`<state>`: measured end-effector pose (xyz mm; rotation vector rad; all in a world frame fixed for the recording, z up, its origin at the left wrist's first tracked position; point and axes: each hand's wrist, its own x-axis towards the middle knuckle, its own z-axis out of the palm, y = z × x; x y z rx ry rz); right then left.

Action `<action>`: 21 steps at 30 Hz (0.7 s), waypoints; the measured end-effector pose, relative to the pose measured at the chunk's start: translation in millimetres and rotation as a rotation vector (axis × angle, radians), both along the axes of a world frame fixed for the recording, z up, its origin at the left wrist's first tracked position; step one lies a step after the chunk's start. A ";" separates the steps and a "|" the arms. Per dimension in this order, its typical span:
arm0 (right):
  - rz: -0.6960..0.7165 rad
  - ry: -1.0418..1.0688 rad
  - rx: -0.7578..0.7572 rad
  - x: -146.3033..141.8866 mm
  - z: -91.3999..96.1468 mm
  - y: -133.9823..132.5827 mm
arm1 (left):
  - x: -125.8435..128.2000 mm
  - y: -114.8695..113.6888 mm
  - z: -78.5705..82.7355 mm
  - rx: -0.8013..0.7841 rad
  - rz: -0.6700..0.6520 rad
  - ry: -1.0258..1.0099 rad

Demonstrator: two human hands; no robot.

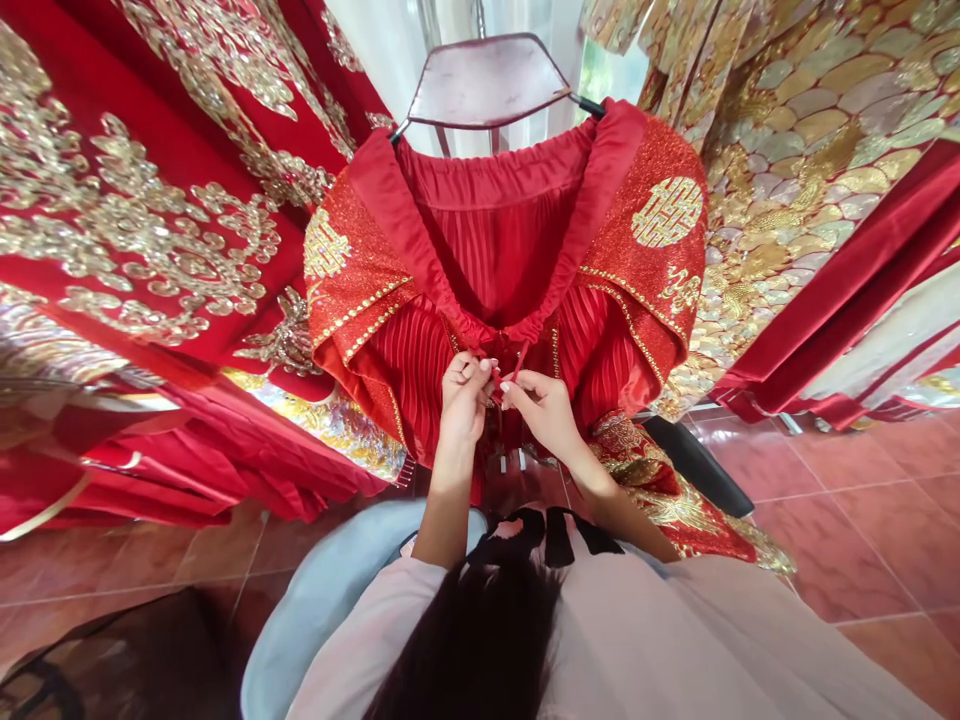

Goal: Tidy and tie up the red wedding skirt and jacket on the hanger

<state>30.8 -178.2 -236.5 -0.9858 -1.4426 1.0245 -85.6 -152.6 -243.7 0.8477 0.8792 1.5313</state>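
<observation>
A red pleated skirt [495, 240] with gold-embroidered panels hangs from a clip hanger [487, 85] in front of me. Its gathered red waistband [420, 240] runs down to a drawstring [514, 362] at the front. My left hand [463, 392] is closed, pinching the waistband end beside the drawstring. My right hand [541, 405] is closed too, with fingertips pinching the red drawstring. The two hands nearly touch at the middle of the waist.
Red garments with gold embroidery [142, 230] hang at the left. Gold scale-patterned fabric [810, 130] with a red band hangs at the right. The floor is red tile [862, 520]. A black bar [697, 465] lies low at the right.
</observation>
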 end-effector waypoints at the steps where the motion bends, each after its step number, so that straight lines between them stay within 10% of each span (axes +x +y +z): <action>1: 0.013 0.017 -0.011 -0.1 0.2 0.0 | -2.3 -1.3 -4.0 -0.033 -0.011 -0.035; 5: 0.000 -0.009 -0.015 -0.1 2.5 -1.3 | -5.0 -4.9 -15.7 -0.091 0.123 -0.045; 12: -0.014 -0.054 -0.002 3.7 6.8 -7.6 | -53.8 12.2 -25.5 0.178 0.886 0.377; 18: -0.048 -0.062 0.005 3.0 -0.9 -7.8 | -70.6 -5.0 -24.5 0.145 0.723 0.524; 21: -0.060 -0.103 0.037 0.4 -1.8 -9.3 | -34.8 -13.9 -6.4 0.326 0.328 0.509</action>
